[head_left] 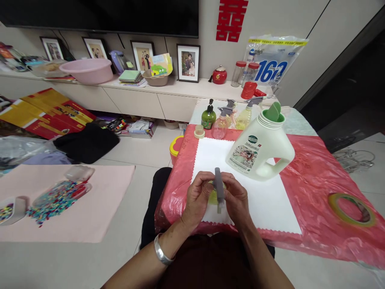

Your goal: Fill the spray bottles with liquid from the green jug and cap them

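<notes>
Both hands meet over the near edge of a white mat (pixel 264 200) on a red plastic table cover (pixel 313 184). My left hand (pixel 197 198) and my right hand (pixel 236 198) are closed round a small yellow-green spray bottle (pixel 214 195) with a grey trigger head (pixel 219 186). A silver bangle sits on the left wrist. Just behind stands a large white detergent jug (pixel 260 150), tilted, with a green funnel (pixel 274 112) in its mouth.
A green pump bottle (pixel 208 116), two clear spray bottles (pixel 222 122) and a cream cap (pixel 199 131) stand at the table's far end. A tape roll (pixel 351 208) lies at right. Coloured beads (pixel 52 200) in clear boxes lie on a pink floor mat at left.
</notes>
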Demonstrator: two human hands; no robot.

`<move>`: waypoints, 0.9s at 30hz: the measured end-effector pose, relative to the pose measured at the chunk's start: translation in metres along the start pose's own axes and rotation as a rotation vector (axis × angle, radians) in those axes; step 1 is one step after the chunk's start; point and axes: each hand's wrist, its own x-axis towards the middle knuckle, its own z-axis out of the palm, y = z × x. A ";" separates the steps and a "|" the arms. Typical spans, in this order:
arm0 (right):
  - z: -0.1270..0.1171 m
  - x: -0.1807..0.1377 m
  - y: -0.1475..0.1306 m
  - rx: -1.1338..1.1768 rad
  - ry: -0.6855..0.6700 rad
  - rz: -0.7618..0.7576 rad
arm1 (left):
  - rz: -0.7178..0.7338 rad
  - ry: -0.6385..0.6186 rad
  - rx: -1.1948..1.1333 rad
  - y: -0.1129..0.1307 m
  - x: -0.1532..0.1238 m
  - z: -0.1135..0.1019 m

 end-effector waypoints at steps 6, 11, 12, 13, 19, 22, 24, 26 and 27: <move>0.001 0.000 0.004 0.035 -0.012 -0.001 | 0.045 -0.079 0.000 -0.001 0.006 -0.006; -0.003 0.000 -0.002 0.011 -0.088 0.036 | -0.013 -0.022 -0.089 0.000 0.008 0.000; -0.003 0.000 -0.002 0.012 -0.081 0.038 | -0.011 -0.006 -0.092 0.001 0.008 0.001; -0.003 0.000 -0.002 0.013 -0.069 0.038 | 0.002 0.007 -0.080 0.001 0.007 0.002; 0.005 -0.001 0.002 0.045 0.040 0.022 | 0.024 -0.011 0.012 -0.005 0.005 -0.005; 0.006 -0.003 0.001 0.038 0.058 0.026 | -0.014 -0.010 -0.062 -0.009 0.007 -0.005; 0.004 -0.004 0.000 0.015 0.029 0.038 | -0.021 -0.021 -0.098 -0.009 0.008 -0.002; 0.001 -0.005 -0.002 -0.004 -0.012 0.044 | -0.031 -0.020 -0.122 -0.009 0.009 0.001; 0.000 -0.005 -0.003 -0.008 -0.028 0.042 | -0.038 -0.005 -0.138 -0.009 0.009 0.002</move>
